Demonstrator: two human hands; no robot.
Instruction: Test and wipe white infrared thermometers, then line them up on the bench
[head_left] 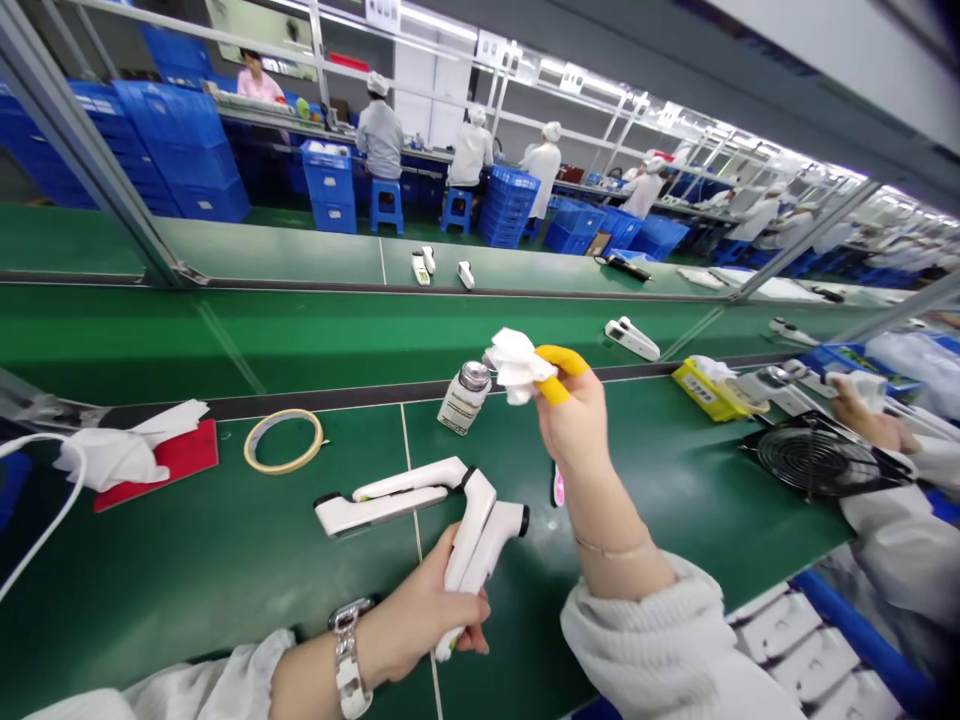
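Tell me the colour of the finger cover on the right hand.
Yellow finger cover, head view.

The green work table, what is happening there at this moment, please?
A person works with both hands over the green table. The left hand grips a white handheld device by its handle. The right hand, with a yellow finger cover, pinches a crumpled white wipe above a small bottle with a metal cap. A second white device lies on the table, with a tape ring nearby. Another person's hand works at the right.
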